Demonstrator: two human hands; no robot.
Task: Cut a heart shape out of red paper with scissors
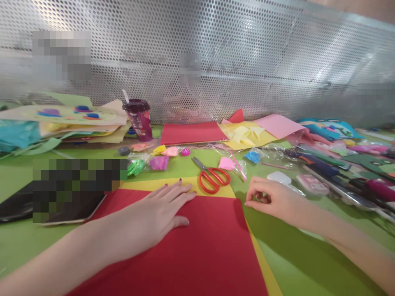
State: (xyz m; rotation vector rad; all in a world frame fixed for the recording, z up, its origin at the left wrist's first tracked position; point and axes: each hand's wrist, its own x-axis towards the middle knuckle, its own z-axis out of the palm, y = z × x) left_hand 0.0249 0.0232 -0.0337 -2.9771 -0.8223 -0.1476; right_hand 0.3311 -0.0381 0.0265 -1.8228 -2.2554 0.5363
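Observation:
My left hand (163, 207) lies flat, fingers stretched out, on a red paper sheet (203, 250) that rests on a yellow sheet (148, 184). My right hand (271, 200) sits at the red sheet's far right corner with its fingers curled in a pinch; whether it grips the corner I cannot make out. Red-handled scissors (212, 177) lie closed on the yellow sheet just beyond both hands.
A green table (308, 255) carries a purple cup with a straw (139, 119), stacks of coloured paper (191, 132), small clay pieces in bags (159, 162), craft tools at the right (324, 164) and a dark tablet (18, 205) at the left. A perforated metal wall (247, 61) stands behind.

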